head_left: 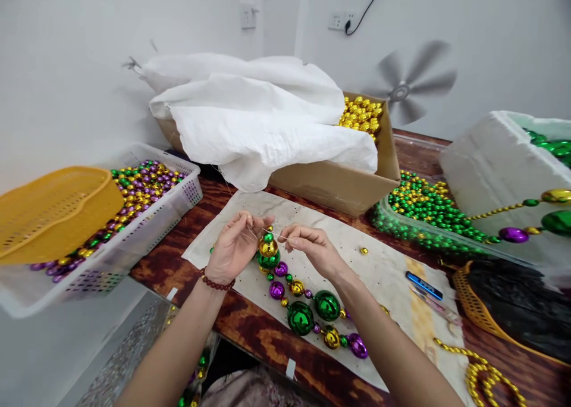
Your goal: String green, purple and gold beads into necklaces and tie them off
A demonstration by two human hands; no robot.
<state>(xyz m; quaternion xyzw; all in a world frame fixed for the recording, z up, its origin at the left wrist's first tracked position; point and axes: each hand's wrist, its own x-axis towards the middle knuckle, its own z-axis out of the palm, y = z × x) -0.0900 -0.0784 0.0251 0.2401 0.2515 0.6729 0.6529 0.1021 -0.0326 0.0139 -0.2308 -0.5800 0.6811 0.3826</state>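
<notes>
A thin pale string (pixel 280 237) runs between my two hands above a white cloth (pixel 214 240). My left hand (pixel 237 245) pinches the string between thumb and fingertips, with a fine loop showing near the palm. My right hand (pixel 312 247) is closed on the string from the other side. Just below the fingertips sits the end of a bead garland (pixel 269 248), a gold bead above a large green one. From there the garland stretches toward me and right in two rows of green, gold and purple beads. My right forearm covers part of it.
At left, a white basket (pixel 178 196) of mixed beads carries a yellow basket (pixel 57 210). Behind stands a cardboard box (pixel 330 187) under a white sack (pixel 259 121). On the right are a bead tub (pixel 428 210), foam box (pixel 482 157), blue object (pixel 423 285) and gold bead string (pixel 477 371).
</notes>
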